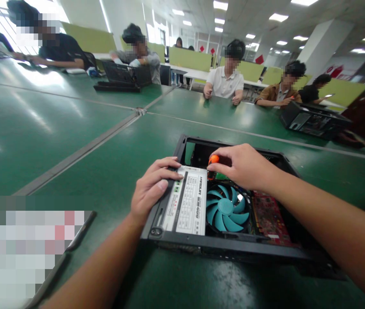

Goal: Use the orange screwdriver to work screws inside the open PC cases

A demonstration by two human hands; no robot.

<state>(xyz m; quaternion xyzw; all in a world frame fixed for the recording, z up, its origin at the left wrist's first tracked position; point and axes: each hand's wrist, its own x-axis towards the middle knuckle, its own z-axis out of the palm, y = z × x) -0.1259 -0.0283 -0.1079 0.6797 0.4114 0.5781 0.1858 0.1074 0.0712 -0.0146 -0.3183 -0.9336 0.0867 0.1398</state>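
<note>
An open black computer case (179, 240) lies on its side on the green table before me. In its left end sits a power supply (190, 201) with a white printed label. My left hand (153, 184) rests on the case edge and the power supply, its fingers stretched out flat. My right hand (243, 165) is over the case, thumb and fingers closed on the orange handle of a screwdriver (213, 159), whose tip is hidden. A teal fan (227, 207) and a red circuit board (270, 214) lie inside, below that hand.
A blurred-out flat panel (24, 253) with a dark edge lies at the lower left. Across the green table (105, 133), a metal seam runs diagonally. Other people sit at the far side, near another black case (315, 119) and dark case parts (124, 77).
</note>
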